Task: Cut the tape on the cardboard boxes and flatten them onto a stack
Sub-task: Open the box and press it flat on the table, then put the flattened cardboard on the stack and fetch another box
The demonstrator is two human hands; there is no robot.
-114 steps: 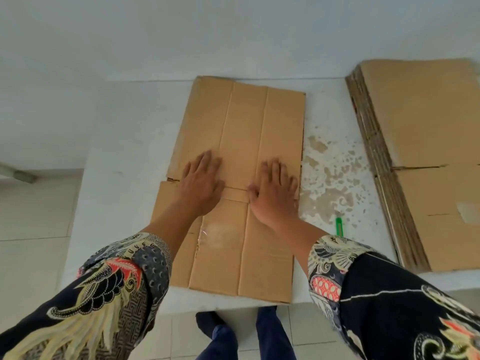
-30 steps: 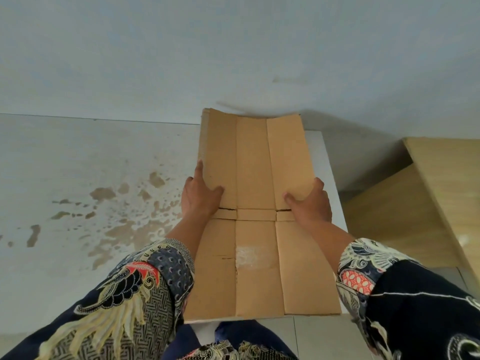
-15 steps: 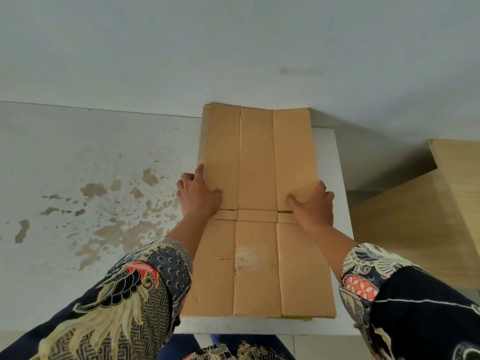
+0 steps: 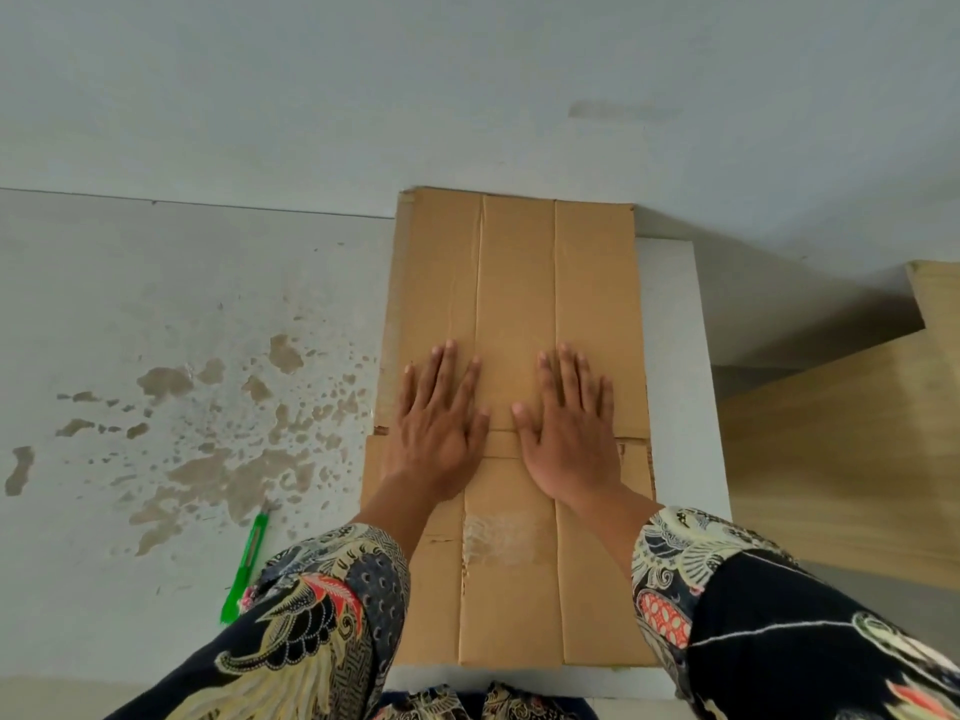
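Both hands point(image 4: 509, 433) flat on unmarked flattened box point(image 4: 514, 283), green cutter point(image 4: 248, 558) beside

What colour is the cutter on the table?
Bright green cutter, lying left of the cardboard; head view shows it.

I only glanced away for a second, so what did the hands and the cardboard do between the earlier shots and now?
The left hand and right hand let go of the cardboard's side edges and now press flat on its top, fingers straight. Before that, the cardboard was carried from the middle of the table to its right end, onto the stack. The cardboard stays flat, and the green cutter lies on the table, untouched.
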